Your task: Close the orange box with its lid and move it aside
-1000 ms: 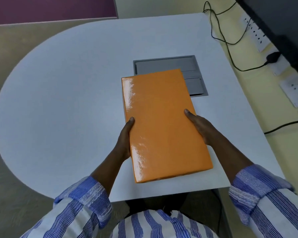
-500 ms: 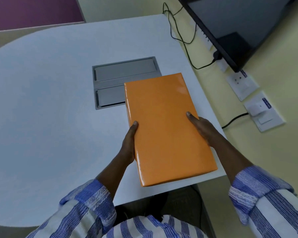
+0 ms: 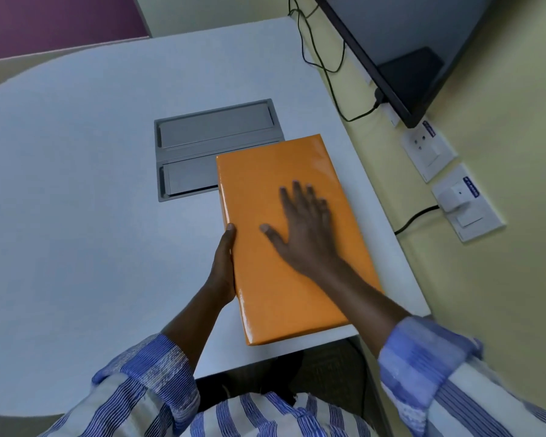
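I am looking down past striped blue-and-white sleeves (image 3: 145, 389) at the near right corner of the desk (image 3: 76, 184), where the orange box (image 3: 271, 291) is lying flat with its lid on, its long side running along the desk's right edge and its near end sitting close to the near edge. My left hand (image 3: 223, 272) is gripping the box's left long side, thumb on the top face and fingers curled out of view beneath. My right hand (image 3: 303, 228) is lying spread and flat over the lid, fingers apart, blurred, so I cannot tell how firmly it is pressing. Farther in, the box's far left corner is covering part of a grey hatch (image 3: 208, 143) set into the desk. Beyond the right edge, a dark monitor (image 3: 401, 48), black cables (image 3: 322, 58) and white wall sockets (image 3: 429, 152) are showing.
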Demonstrator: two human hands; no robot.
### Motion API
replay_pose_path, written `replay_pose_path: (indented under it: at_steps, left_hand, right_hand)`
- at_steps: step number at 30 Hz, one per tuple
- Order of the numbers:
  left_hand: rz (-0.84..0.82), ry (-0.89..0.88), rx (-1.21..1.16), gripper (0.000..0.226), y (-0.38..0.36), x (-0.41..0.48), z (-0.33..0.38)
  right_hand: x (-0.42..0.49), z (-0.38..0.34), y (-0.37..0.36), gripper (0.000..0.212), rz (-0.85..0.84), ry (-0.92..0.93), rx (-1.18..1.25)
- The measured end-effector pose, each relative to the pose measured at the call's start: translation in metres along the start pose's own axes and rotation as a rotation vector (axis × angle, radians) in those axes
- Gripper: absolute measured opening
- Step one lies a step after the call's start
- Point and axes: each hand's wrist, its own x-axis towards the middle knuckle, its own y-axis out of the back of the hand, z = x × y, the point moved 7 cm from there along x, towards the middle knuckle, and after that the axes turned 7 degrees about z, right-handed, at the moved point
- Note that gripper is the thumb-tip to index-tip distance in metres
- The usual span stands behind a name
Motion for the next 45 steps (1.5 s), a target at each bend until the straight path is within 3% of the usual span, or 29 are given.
replay_pose_path:
  at_steps: [4,17,23,36,45]
  left_hand:
    - [0.014,-0.052,0.002,0.061,-0.004,0.000,0.002]
    - [0.111,-0.059,0.222,0.056,-0.031,0.011,-0.012]
    - [0.104,-0.016,0.368,0.044,-0.049,0.015,-0.019]
    - [-0.018,-0.028,0.518,0.047,-0.100,0.029,-0.018]
    - [-0.022,-0.037,0.656,0.063,-0.097,0.030,-0.015]
  right_hand:
    - [-0.011,-0.020,-0.035,0.088,-0.154,0.078,-0.132]
    - [-0.002,0.021,-0.024,0.086,-0.142,0.133,-0.158]
    - [-0.004,0.049,-0.012,0.086,-0.112,0.099,-0.166]
    - [-0.005,0.104,0.016,0.084,-0.083,0.048,-0.164]
    - [-0.004,0.105,0.024,0.084,-0.095,0.010,-0.146]
